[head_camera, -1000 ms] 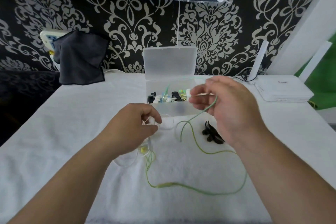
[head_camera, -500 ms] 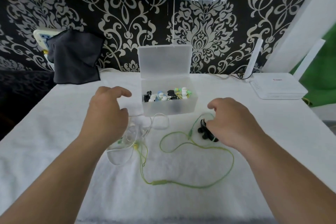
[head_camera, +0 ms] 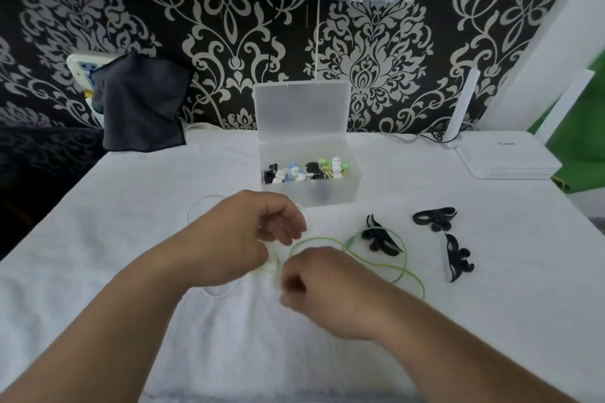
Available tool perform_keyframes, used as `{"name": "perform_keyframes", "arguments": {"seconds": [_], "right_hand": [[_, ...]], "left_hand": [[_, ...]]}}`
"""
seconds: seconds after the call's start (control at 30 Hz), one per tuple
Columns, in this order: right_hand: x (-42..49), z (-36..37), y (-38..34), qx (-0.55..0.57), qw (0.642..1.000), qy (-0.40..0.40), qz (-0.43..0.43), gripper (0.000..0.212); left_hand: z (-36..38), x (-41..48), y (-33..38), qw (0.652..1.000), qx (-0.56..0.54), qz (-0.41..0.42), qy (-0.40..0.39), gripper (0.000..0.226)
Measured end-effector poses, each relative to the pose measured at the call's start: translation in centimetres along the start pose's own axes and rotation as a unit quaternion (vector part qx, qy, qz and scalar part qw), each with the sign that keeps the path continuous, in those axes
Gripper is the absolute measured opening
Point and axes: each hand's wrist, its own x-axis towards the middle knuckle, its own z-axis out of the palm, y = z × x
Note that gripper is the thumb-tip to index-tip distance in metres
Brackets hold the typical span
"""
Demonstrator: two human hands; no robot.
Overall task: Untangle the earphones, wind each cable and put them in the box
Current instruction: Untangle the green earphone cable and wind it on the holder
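Left hand and right hand seem to pinch the cables, 6 o'clock of the box; pull loops apart slowly.

We find the box behind the cables, which lie on the counter under our left hand and right hand; ear hooks lie right, the router behind them

Fingers curled, left hand and right hand hover close.
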Motion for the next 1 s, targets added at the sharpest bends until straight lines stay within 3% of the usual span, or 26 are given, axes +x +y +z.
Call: {"name": "perform_keyframes", "arguments": {"seconds": [0.07,0.1,0.17,0.23,0.33,0.5,0.6,0.67,0.73,0.77,0.8,0.87,0.93,1.0], "right_hand": [[-0.1,-2.2,0.4,0.179,0.984,0.014,-0.003,0.024],[-0.3,-3.5,0.6,0.283,0.958,0.036,-0.006,0.022],[-1.1,-6.0,1.1,0.46,0.884,0.082,-0.011,0.017],[-2.1,-8.2,1.7,0.566,0.814,0.124,-0.033,0.011],[-3.2,-10.3,2.5,0.661,0.723,0.178,-0.088,0.017],[-4.3,-12.3,3.9,0.77,0.582,0.235,-0.114,0.026],[-4.6,-12.6,4.3,0.788,0.542,0.267,-0.121,0.037],[-4.5,-12.5,4.6,0.792,0.533,0.276,-0.114,0.034],[-4.2,-12.5,4.9,0.787,0.541,0.285,-0.083,0.025],[-4.0,-12.4,5.1,0.769,0.563,0.299,-0.044,0.024],[-3.7,-12.3,5.5,0.729,0.603,0.324,0.016,0.026],[-3.1,-11.5,6.2,0.557,0.729,0.367,0.153,0.028],[-2.7,-10.3,6.4,0.349,0.848,0.323,0.231,0.026],[-2.3,-9.1,6.3,0.165,0.924,0.226,0.259,0.021]], "left_hand": [[-0.1,0.0,-0.1,0.999,0.003,0.008,-0.044,0.059],[-0.1,0.1,-0.4,0.999,0.012,0.003,-0.046,0.052],[0.1,0.3,-1.1,0.999,0.038,-0.021,-0.008,0.032],[0.2,0.7,-1.4,0.995,0.087,-0.025,0.049,0.014],[0.2,1.0,-1.7,0.991,0.098,-0.029,0.09,0.013],[-0.1,1.1,-2.4,0.982,0.14,-0.079,0.095,0.016],[-0.5,1.1,-2.8,0.977,0.155,-0.108,0.098,0.015],[-0.6,1.0,-2.7,0.979,0.148,-0.111,0.088,0.016],[-0.7,0.9,-2.8,0.979,0.146,-0.114,0.09,0.021],[-0.7,0.9,-2.8,0.978,0.148,-0.11,0.098,0.021],[-0.6,0.9,-2.8,0.978,0.149,-0.101,0.109,0.021],[-0.4,0.9,-2.4,0.98,0.136,-0.07,0.129,0.021],[-0.1,0.9,-1.7,0.982,0.113,-0.045,0.141,0.023],[0.3,0.8,-1.1,0.984,0.096,-0.033,0.146,0.025]]}}
